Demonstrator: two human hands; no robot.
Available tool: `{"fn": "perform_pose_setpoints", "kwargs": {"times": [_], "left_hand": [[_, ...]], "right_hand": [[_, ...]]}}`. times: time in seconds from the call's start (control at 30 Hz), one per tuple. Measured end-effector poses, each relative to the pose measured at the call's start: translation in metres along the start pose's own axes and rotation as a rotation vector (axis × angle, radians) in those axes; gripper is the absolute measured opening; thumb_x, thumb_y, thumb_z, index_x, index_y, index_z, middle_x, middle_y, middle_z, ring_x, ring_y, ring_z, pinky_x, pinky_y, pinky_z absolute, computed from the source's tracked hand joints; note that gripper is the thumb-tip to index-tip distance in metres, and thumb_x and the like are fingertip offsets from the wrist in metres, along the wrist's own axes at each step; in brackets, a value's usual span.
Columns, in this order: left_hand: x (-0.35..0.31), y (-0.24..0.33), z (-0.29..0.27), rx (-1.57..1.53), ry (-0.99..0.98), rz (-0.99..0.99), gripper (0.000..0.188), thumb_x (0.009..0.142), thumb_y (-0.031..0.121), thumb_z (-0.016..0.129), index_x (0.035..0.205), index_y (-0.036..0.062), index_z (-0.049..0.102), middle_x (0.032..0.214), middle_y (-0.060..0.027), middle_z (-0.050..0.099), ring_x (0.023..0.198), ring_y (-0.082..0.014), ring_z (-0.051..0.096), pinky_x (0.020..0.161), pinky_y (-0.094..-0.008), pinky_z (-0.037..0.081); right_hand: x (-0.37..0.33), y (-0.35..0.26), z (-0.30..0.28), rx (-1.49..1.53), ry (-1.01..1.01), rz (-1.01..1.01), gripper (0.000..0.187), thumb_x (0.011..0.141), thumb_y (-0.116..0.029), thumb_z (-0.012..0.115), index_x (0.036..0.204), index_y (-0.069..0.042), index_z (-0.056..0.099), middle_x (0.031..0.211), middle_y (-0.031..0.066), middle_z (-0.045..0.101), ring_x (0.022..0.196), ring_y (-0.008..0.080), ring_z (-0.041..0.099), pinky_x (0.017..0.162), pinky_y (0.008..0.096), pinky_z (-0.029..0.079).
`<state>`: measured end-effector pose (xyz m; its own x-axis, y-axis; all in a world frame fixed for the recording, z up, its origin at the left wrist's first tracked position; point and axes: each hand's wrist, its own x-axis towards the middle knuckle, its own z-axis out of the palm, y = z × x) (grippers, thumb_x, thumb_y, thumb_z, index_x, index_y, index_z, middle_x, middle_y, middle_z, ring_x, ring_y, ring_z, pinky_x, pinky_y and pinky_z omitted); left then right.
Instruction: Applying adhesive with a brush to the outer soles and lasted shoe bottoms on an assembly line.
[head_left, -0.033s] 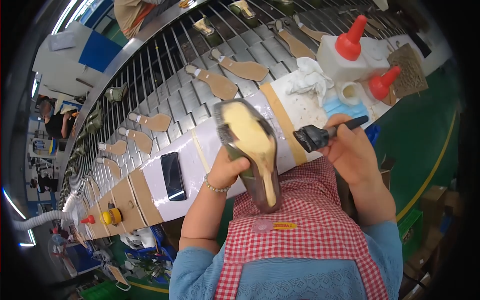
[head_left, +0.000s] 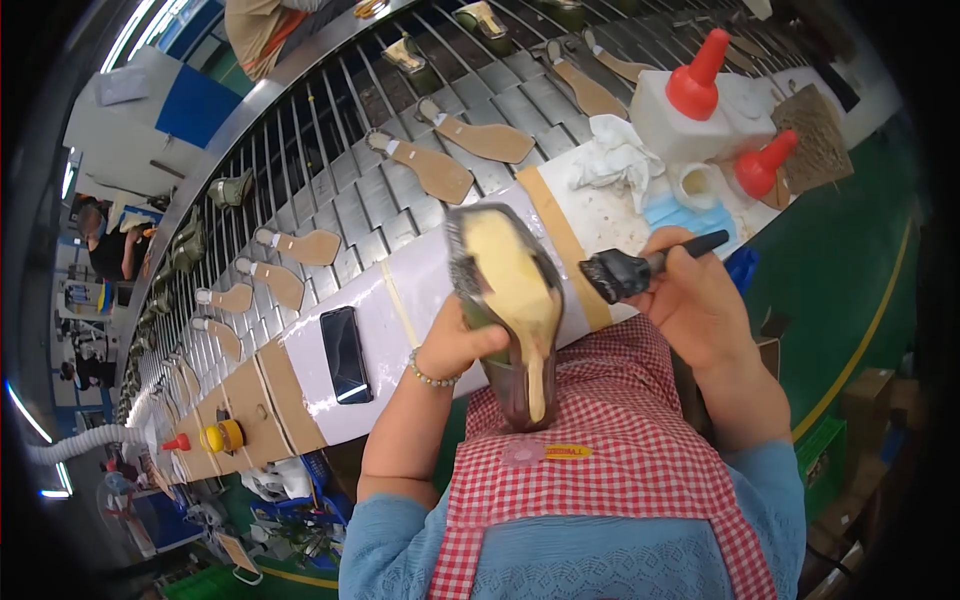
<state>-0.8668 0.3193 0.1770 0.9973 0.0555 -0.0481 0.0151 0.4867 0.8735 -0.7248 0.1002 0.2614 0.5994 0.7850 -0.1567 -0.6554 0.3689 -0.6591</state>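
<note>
Left of the tan strip (head_left: 563, 245) on the bench (head_left: 425, 272), I log a dark phone (head_left: 345, 355) lying flat. Nearer the strip, the left hand (head_left: 455, 342) grasps an upturned shoe (head_left: 518, 285), thumb along its side; I judge this hold keeps the underside exposed. The upturned shoe is just left of the strip as I view it, narrow end toward the wearer. Underside: pale cream, ragged dark-grey border, green at the side. At the strip's near end, the right hand (head_left: 700, 300) grips a black brush (head_left: 616, 275) by its handle, bristles apart from the shoe, presumably keeping fingers clean. Right of the strip: open jar (head_left: 692, 183), likely placed for reach.
</note>
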Motion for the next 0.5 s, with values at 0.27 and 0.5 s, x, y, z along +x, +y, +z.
{"fn": "perform_pose_setpoints", "kwargs": {"times": [0.27,0.5], "left_hand": [[-0.003,0.011,0.03,0.13,-0.17,-0.131,0.056,0.068,0.017,0.079,0.116,-0.0015,0.056,0.11,-0.0073,0.061,0.101,-0.0149,0.056,0.088,-0.0299,0.045],[-0.009,0.004,0.028,0.167,-0.17,-0.126,0.057,0.068,0.018,0.079,0.116,-0.0018,0.056,0.11,-0.0077,0.061,0.101,-0.0152,0.056,0.089,-0.0295,0.045]], "right_hand": [[-0.008,0.016,0.016,-0.756,-0.095,-0.392,0.016,0.077,-0.005,0.071,0.09,-0.001,0.062,0.09,0.0096,0.065,0.085,0.0151,0.062,0.075,0.0283,0.05],[-0.009,0.007,0.014,-1.044,-0.33,-0.465,0.016,0.071,-0.002,0.073,0.083,-0.002,0.063,0.084,0.0103,0.064,0.077,0.0185,0.063,0.068,0.0259,0.048]]}}
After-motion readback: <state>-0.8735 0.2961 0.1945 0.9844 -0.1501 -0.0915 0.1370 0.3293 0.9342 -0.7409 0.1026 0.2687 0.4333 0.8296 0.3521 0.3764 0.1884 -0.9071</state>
